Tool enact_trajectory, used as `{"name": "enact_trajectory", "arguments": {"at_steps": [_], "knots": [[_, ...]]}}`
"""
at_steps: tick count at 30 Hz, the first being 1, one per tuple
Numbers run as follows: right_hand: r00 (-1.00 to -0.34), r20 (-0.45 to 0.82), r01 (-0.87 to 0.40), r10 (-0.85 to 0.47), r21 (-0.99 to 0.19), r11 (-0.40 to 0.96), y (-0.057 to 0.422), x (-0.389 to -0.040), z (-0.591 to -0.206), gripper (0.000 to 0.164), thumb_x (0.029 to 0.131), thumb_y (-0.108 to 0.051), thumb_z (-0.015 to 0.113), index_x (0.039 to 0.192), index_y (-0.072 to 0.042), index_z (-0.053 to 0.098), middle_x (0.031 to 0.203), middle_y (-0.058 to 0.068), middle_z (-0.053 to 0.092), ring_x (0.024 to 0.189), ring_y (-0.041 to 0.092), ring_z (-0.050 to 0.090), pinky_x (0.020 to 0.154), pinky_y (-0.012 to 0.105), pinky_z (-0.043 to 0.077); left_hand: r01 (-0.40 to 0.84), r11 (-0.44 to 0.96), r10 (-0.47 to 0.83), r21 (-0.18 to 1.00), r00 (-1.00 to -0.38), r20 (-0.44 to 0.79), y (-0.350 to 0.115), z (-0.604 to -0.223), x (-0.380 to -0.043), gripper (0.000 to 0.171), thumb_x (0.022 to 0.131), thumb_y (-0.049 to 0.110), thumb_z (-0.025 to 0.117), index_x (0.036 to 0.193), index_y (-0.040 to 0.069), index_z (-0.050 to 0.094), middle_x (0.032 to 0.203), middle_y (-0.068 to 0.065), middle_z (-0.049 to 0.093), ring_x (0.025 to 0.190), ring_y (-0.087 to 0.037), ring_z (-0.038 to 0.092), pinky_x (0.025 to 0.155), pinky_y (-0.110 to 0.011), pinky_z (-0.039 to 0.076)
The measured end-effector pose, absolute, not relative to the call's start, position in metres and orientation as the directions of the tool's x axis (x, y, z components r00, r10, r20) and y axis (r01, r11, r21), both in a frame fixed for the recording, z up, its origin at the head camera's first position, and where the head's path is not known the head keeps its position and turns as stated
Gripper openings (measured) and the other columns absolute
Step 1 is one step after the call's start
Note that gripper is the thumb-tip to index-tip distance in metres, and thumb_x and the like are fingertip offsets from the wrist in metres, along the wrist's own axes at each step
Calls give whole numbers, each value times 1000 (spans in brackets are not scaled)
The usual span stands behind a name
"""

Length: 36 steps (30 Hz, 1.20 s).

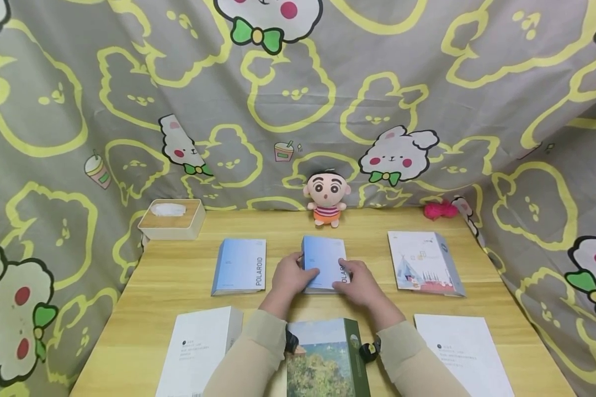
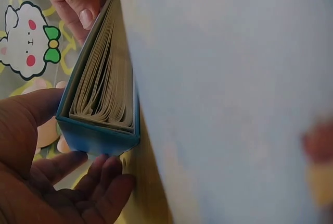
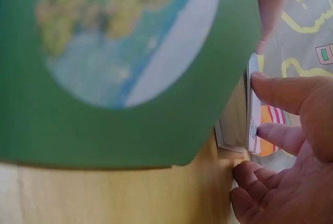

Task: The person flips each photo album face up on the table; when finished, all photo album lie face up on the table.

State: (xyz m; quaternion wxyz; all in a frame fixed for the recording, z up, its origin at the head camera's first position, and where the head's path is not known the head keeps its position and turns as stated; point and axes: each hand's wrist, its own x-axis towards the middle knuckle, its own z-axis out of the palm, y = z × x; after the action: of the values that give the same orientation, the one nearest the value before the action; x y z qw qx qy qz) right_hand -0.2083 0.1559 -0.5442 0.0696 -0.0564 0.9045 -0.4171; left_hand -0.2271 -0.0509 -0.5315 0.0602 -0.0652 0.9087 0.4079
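Observation:
A blue photo album (image 1: 324, 262) marked POLAROID lies on the table between both hands. My left hand (image 1: 292, 274) is at its left side, thumb over the cover and fingers by the blue spine (image 2: 99, 138). Page edges (image 2: 104, 83) show between the covers in the left wrist view. At the opposite side, my right hand (image 1: 358, 282) has its thumb and a finger against the front cover (image 3: 254, 114), the other fingers curled low beside the album. Nearest to the wrists lies a green album (image 1: 323, 353) with a painted landscape, partly hidden by the sleeves.
A second blue album (image 1: 240, 264) lies left, an illustrated white album (image 1: 422, 262) right. White albums lie front left (image 1: 196, 350) and front right (image 1: 462, 353). Behind are a tissue box (image 1: 174, 220), a plush doll (image 1: 326, 198) and a pink bundle (image 1: 440, 209), before a patterned curtain (image 1: 298, 110).

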Motion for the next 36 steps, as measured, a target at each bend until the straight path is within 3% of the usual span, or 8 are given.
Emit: {"name": "enact_trajectory", "arguments": {"at_steps": [9, 16, 19, 25, 30, 33, 36], "knots": [[-981, -127, -4, -149, -751, 660, 171, -209, -538, 66, 96, -21, 79, 152, 1, 53, 152, 31, 50, 141, 50, 47, 118, 63, 36, -207, 638, -94, 741, -977, -191, -36, -527, -227, 78, 87, 40, 85, 147, 0, 57, 137, -22, 65, 125, -39, 63, 105, -53, 53], [-982, -134, 19, -131, -766, 643, 222, -205, -505, 69, 100, -27, 74, 153, 7, 47, 146, 37, 53, 127, 53, 58, 105, 63, 50, -116, 679, -119, 725, -992, -48, -7, -497, -230, 86, 87, 44, 84, 153, 0, 50, 149, -23, 47, 137, -42, 44, 110, -59, 44], [-988, -97, -9, -121, -745, 667, 256, -204, -487, 69, 100, -26, 74, 151, 11, 46, 147, 39, 51, 123, 56, 59, 101, 62, 53, -55, 614, -51, 787, -998, -30, 15, -476, -231, 85, 90, 41, 83, 156, 2, 47, 152, -21, 48, 139, -40, 45, 113, -56, 43], [-993, -95, 7, -70, -635, 773, 327, -200, -467, 74, 98, -27, 77, 150, 15, 44, 144, 44, 49, 126, 61, 54, 98, 65, 53, -79, 404, 149, 911, -977, -150, 75, -462, -228, 89, 91, 39, 83, 160, 3, 39, 148, -22, 55, 134, -39, 56, 110, -52, 49], [-988, -156, 69, -19, -537, 841, 370, -207, -474, 80, 97, -31, 76, 147, 21, 41, 142, 50, 45, 130, 65, 45, 107, 73, 41, -143, 451, 197, 881, -946, -255, 122, -477, -222, 92, 90, 42, 84, 160, 3, 39, 156, -22, 49, 143, -38, 49, 118, -48, 43], [-974, -228, 117, -1, -505, 855, 387, -213, -484, 85, 97, -34, 75, 146, 25, 37, 144, 51, 41, 133, 66, 42, 110, 73, 38, -124, 483, 228, 867, -938, -261, 143, -488, -217, 82, 88, 38, 86, 151, 2, 49, 147, -20, 57, 132, -32, 57, 112, -43, 48], [-961, -277, 131, -13, -494, 860, 399, -215, -490, 85, 98, -35, 73, 144, 27, 38, 142, 50, 44, 129, 64, 47, 106, 70, 43, -90, 480, 268, 872, -932, -244, 161, -493, -212, 68, 85, 34, 90, 138, 3, 60, 125, -14, 67, 105, -22, 64, 94, -37, 56]]}}
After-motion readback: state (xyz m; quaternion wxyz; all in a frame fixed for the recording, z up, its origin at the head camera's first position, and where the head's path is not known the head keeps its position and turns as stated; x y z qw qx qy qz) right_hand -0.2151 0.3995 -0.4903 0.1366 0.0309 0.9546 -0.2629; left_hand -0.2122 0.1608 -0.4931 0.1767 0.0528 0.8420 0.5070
